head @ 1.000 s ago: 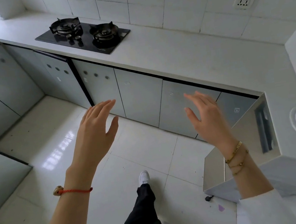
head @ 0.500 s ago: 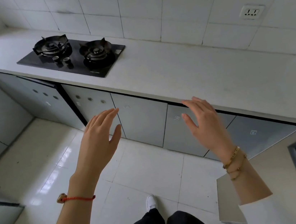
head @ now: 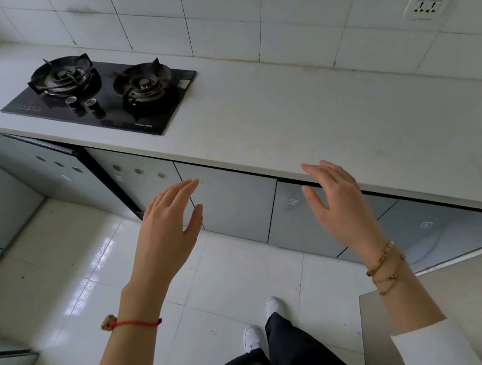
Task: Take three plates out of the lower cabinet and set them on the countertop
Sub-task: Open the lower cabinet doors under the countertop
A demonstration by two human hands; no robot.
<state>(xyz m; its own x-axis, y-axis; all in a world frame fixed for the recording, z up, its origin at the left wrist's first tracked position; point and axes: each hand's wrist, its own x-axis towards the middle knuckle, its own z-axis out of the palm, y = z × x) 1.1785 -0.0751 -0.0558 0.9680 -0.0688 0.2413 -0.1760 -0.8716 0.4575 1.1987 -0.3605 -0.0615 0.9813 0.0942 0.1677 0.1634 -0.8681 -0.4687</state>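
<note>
We hold our left hand point(head: 166, 238) and right hand point(head: 339, 206) empty, fingers spread, before shut grey cabinet doors point(head: 230, 205) under the white counter point(head: 302, 119); the plates, hidden inside, likely need firm rim grips.

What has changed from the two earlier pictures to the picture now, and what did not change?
The person has stepped closer to the white countertop and the grey lower cabinet doors, which now look nearer. The beige box seen earlier at the right has slid mostly out of view. Left hand and right hand stay raised, fingers straight, holding nothing. All doors remain closed.
</note>
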